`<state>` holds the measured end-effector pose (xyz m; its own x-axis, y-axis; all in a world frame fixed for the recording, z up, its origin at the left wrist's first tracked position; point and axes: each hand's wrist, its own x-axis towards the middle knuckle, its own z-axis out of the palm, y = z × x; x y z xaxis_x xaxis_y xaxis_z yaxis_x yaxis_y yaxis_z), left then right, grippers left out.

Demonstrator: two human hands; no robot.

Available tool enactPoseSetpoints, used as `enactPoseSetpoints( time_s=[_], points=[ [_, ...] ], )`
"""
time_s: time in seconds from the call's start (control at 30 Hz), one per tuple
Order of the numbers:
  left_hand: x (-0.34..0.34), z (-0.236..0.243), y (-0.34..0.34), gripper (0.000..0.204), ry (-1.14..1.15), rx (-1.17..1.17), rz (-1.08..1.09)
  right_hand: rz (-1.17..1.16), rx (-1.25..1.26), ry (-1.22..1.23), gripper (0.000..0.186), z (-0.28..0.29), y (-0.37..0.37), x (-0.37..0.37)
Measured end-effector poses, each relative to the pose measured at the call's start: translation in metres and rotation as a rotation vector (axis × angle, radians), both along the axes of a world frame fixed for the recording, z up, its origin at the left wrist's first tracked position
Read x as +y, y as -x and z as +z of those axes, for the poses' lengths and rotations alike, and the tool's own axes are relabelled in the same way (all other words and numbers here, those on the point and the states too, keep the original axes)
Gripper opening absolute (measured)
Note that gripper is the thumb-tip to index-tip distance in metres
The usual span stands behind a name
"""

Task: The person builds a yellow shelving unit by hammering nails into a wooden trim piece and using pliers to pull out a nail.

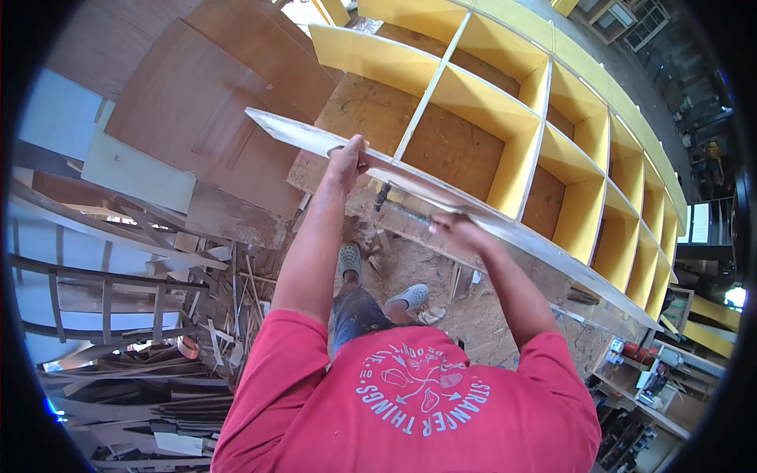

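Observation:
A large yellow shelf frame (pixel 520 165), divided into several open compartments, lies across a wooden work surface. Along its near side runs a long pale board (pixel 465 189) set on edge. My left hand (pixel 348 163) is closed around the top edge of this board, near its left end. In my right hand (pixel 460 232) is a hammer (pixel 382 197), its handle smeared by motion. The hammer's head is close to the board's outer face, just below a yellow divider; whether it touches cannot be told.
Brown plywood sheets (pixel 213 126) lie at the left. Wood scraps and thin strips (pixel 229 339) are piled lower left, beside curved ribbed frames (pixel 102 307). Sawdust covers the floor (pixel 489 315) around my feet. A cluttered shelf with tools (pixel 654 370) stands at the lower right.

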<state>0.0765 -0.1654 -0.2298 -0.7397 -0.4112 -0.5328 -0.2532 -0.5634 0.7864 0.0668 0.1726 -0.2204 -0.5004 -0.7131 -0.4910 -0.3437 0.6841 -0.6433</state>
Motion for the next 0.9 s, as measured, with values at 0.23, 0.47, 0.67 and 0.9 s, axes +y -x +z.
enactPoseSetpoints(
  time_s=[0.23, 0.47, 0.67, 0.9],
  points=[
    [-0.007, -0.007, -0.002, 0.021, 0.007, 0.022, -0.053, 0.388, -0.347, 0.179, 0.028, 0.013, -0.009, 0.003],
    [-0.006, -0.008, -0.006, 0.021, 0.010, 0.001, -0.007, 0.151, -0.212, 0.106, 0.040, 0.020, -0.044, -0.017],
    [-0.010, -0.017, -0.006, 0.021, 0.012, 0.000, -0.013, 0.136, -0.184, 0.039, 0.041, 0.027, -0.018, -0.012],
    [-0.011, -0.015, -0.003, 0.019, 0.002, 0.004, -0.022, 0.326, -0.217, 0.177, 0.028, 0.014, -0.017, 0.000]
  ],
)
